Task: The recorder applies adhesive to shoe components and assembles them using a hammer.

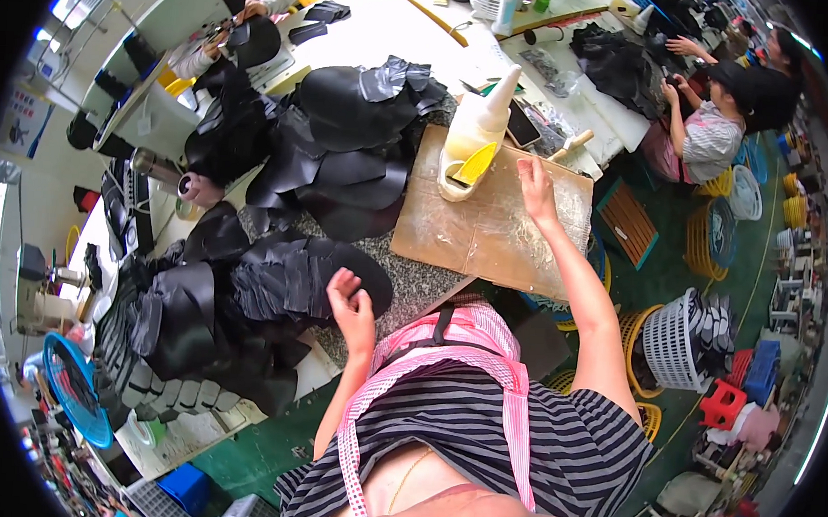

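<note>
My left hand (351, 300) is held over the right end of a stack of thin black strips (287, 275), which lies on black leather-like pieces. Its fingers are loosely bent and apart, with nothing visible between them. Stretched forward, my right hand (537, 192) is above a glue-stained cardboard sheet (444, 227), fingers extended and holding nothing I can see. To its left, a whitish glue bottle with a tall cone nozzle (467, 135) stands at the cardboard's far edge. A yellow piece (476, 163) is on the bottle's near side.
Black cut pieces (347, 110) are heaped beyond my left hand. A phone (522, 127) and a wooden-handled tool (572, 145) lie past the cardboard. Co-workers sit at the far left and far right. A white basket (676, 342) and a red stool (723, 406) stand on the right-hand floor.
</note>
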A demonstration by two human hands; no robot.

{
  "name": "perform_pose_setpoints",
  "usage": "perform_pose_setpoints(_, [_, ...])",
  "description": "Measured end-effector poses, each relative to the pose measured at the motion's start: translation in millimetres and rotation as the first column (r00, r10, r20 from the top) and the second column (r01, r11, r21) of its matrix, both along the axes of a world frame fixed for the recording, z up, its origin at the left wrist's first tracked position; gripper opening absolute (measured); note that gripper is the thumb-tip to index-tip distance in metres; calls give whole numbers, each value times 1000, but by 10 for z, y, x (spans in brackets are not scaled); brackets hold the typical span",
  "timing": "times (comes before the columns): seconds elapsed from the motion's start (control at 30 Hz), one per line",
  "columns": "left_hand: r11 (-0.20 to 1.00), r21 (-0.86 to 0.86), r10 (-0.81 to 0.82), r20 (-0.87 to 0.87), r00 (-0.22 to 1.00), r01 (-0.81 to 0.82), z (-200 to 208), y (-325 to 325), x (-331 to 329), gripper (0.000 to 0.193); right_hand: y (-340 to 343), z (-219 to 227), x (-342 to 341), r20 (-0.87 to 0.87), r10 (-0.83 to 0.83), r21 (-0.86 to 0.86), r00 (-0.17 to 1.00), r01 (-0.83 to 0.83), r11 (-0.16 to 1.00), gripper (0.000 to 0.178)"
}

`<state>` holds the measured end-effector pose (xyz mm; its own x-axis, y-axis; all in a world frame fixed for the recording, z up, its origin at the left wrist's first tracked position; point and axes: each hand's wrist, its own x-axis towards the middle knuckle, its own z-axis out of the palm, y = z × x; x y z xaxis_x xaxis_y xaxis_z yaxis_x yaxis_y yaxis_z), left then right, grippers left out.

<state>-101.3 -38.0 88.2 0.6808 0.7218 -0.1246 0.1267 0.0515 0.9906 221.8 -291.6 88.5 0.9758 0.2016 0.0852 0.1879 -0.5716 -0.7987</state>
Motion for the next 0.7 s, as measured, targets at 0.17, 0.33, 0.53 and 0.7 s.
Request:
perform_pose_setpoints(0.17, [943,-138,-327,-209,922,303,-449,-271,-63,48,-101,-38,504,-44,107,149,993,-100,984,66])
perform_pose_setpoints(0.33, [825,254,-435,-286,854,506,-317,-470,259,40,161,-157,1097,48,391,109,919,-394,913,131])
perform_pose_setpoints(0.53, [579,411,-412,-597,688,704,-239,-779,446,44,420,-227,1088,199,493,3,847,-503,864,129])
perform_pose_setpoints(0.7, [452,460,-215,-775,594,764,-164,-1094,629,47,408,-129,1123,84,464,90,882,-470,878,127])
